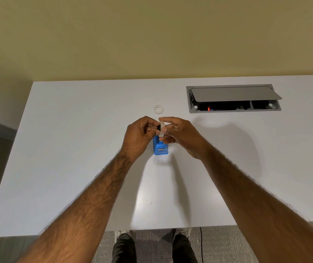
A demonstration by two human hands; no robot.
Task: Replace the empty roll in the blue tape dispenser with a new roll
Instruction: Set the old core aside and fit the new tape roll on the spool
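The blue tape dispenser [160, 148] stands on the white table [76, 149], its far end hidden under my hands. Just above it my right hand [179, 132] holds a whitish tape roll [162, 128] edge-on. My left hand [139, 134] pinches a small black spindle [159, 127] against the left side of that roll. A thin pale ring [158, 109], an empty-looking roll, lies flat on the table a little beyond my hands.
A grey cable box [233, 98] with its lid propped open is set into the table at the back right. A beige wall rises behind the table. My legs and shoes [152, 243] show below the near edge.
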